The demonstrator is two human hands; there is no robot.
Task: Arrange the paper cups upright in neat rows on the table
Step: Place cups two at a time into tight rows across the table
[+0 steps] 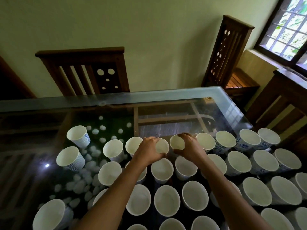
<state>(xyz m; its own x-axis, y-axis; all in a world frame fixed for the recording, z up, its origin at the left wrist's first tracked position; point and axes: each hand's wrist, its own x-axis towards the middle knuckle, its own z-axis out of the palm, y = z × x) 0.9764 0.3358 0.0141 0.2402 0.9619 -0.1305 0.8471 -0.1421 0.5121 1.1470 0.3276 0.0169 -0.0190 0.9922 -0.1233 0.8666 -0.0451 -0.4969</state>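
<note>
1. Glass table (166, 95) by the wooden chairs (79, 63) is packed with upright, empty paper cups (167, 200) in rows.
2. Your left hand (148, 151) grips one back-row cup (162, 146), your right hand (190, 146) its neighbour (177, 142).

Legible text: none is showing.

One cup (249, 140) in the far row, toward the right end of the counter (166, 97), is carrying a blue printed mark on its outer wall below the rim. The mark is looking like lettering or a logo, but it is blurring too much to read.

The other cups (78, 136) are showing only blue wavy line patterns on their outer walls, with no characters resolving. Their insides are showing plain white.

No brand, number or sign is coming through clearly enough to record.
</note>
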